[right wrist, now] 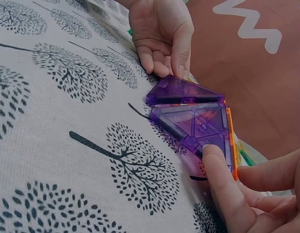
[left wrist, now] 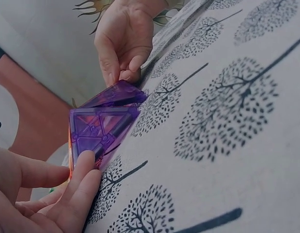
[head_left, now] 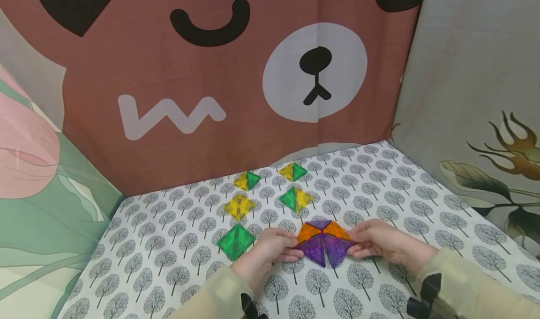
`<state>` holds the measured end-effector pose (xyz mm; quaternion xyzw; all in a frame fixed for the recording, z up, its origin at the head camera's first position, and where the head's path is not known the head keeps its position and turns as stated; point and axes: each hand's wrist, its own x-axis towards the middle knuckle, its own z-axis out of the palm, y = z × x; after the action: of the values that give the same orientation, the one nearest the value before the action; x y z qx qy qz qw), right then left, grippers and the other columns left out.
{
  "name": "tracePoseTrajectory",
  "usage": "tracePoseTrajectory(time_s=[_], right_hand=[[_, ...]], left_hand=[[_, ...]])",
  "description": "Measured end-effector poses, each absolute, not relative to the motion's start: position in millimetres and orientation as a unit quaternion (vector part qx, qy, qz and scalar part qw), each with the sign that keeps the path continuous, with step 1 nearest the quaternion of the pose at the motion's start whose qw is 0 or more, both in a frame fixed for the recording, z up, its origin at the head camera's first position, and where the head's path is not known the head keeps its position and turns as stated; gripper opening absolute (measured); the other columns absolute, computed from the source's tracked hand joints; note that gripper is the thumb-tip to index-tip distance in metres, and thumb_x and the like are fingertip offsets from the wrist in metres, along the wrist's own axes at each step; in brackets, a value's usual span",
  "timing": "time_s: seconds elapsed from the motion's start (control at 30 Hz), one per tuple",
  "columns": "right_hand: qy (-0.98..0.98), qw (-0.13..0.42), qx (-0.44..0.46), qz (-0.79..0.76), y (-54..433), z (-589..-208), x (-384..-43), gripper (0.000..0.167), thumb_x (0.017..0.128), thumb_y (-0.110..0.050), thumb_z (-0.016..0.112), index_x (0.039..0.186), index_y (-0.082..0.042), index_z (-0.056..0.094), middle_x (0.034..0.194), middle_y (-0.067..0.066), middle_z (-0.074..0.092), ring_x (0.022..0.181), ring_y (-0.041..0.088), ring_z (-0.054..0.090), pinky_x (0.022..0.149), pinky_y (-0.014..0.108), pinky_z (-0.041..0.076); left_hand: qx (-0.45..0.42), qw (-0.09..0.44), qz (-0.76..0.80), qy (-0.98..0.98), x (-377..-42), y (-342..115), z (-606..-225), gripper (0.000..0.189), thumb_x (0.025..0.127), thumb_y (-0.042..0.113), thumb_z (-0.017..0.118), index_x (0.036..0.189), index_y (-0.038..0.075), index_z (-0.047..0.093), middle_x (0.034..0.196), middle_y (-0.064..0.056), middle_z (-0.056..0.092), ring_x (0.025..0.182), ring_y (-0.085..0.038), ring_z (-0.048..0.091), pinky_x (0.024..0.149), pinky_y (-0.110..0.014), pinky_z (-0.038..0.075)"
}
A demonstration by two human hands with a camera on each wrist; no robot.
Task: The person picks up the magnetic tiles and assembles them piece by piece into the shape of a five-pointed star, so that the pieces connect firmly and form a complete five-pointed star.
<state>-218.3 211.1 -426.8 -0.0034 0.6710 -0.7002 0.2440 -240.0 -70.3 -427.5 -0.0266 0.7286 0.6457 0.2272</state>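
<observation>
In the head view, triangular magnetic tiles (head_left: 312, 249), translucent purple and orange, form a raised fan that comes to a peak in the middle. Two purple triangles face me with a narrow gap between them; an orange tile (head_left: 335, 230) sits on each side, and another purple one is at the back. My left hand (head_left: 272, 245) pinches the fan's left edge between thumb and fingers. On the opposite edge, my right hand (head_left: 376, 238) does the same. Both wrist views show fingertips on the purple tile faces, close over the cloth.
Beyond the left hand lie a green diamond of tiles (head_left: 236, 242) and a yellow one (head_left: 239, 207). Farther back are several yellow-and-green pairs (head_left: 296, 199). The tree-print cloth (head_left: 181, 244) covers the table, and a bear-print curtain (head_left: 253, 136) hangs behind it.
</observation>
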Motion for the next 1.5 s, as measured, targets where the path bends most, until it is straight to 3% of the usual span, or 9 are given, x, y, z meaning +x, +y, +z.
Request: tracePoseTrajectory(time_s=[0.27, 0.6, 0.83, 1.07, 1.3, 1.5], right_hand=[[0.686, 0.246, -0.009, -0.685, 210.2, -427.1, -217.2, 0.030, 0.095, -0.004, 0.058, 0.117, 0.018, 0.055, 0.090, 0.024, 0.068, 0.076, 0.028, 0.070, 0.073, 0.038, 0.060], [0.747, 0.224, -0.019, -0.625, 206.9, -424.2, -215.0, 0.030, 0.093, -0.004, 0.061, 0.115, 0.016, 0.056, 0.087, 0.021, 0.065, 0.073, 0.025, 0.067, 0.067, 0.040, 0.060], [0.751, 0.225, -0.016, -0.620, 206.2, -423.9, -214.4, 0.028, 0.091, -0.002, 0.063, 0.113, 0.014, 0.059, 0.088, 0.020, 0.066, 0.073, 0.025, 0.067, 0.065, 0.039, 0.060], [0.803, 0.183, -0.026, -0.567, 208.8, -413.7, -218.1, 0.025, 0.093, -0.008, 0.064, 0.110, 0.011, 0.064, 0.085, 0.015, 0.066, 0.071, 0.027, 0.064, 0.062, 0.042, 0.059], [0.776, 0.167, -0.056, -0.606, 187.0, -383.5, -230.9, 0.034, 0.097, -0.012, 0.061, 0.118, 0.015, 0.060, 0.096, 0.020, 0.069, 0.079, 0.029, 0.069, 0.071, 0.040, 0.060], [0.710, 0.222, -0.128, -0.656, 130.3, -373.2, -240.7, 0.038, 0.098, -0.009, 0.059, 0.124, 0.019, 0.054, 0.112, 0.028, 0.066, 0.099, 0.038, 0.067, 0.084, 0.040, 0.057]], left_hand=[[-0.015, 0.225, 0.626, 0.746, -239.9, -69.3, -427.9, 0.015, 0.092, -0.002, 0.064, 0.105, -0.007, 0.067, 0.083, -0.017, 0.070, 0.073, -0.029, 0.073, 0.063, -0.034, 0.060], [0.004, 0.222, 0.579, 0.784, -237.4, -73.9, -427.3, 0.010, 0.090, 0.001, 0.067, 0.100, -0.001, 0.070, 0.072, -0.015, 0.069, 0.057, -0.022, 0.068, 0.052, -0.031, 0.058], [0.015, 0.225, 0.566, 0.793, -232.5, -79.2, -424.5, 0.014, 0.090, 0.004, 0.068, 0.103, 0.000, 0.072, 0.073, -0.012, 0.070, 0.058, -0.021, 0.068, 0.053, -0.033, 0.058], [0.034, 0.222, 0.578, 0.785, -230.0, -103.1, -413.1, 0.025, 0.092, 0.007, 0.067, 0.115, -0.004, 0.067, 0.080, -0.013, 0.071, 0.064, -0.024, 0.070, 0.060, -0.037, 0.060], [0.017, 0.140, 0.585, 0.798, -234.5, -158.9, -383.7, 0.030, 0.093, 0.011, 0.066, 0.114, -0.009, 0.066, 0.090, -0.016, 0.072, 0.075, -0.026, 0.070, 0.070, -0.040, 0.060], [-0.054, 0.069, 0.557, 0.826, -239.6, -214.5, -378.5, 0.035, 0.093, 0.016, 0.067, 0.120, -0.007, 0.065, 0.108, -0.017, 0.069, 0.095, -0.030, 0.067, 0.080, -0.042, 0.058]])
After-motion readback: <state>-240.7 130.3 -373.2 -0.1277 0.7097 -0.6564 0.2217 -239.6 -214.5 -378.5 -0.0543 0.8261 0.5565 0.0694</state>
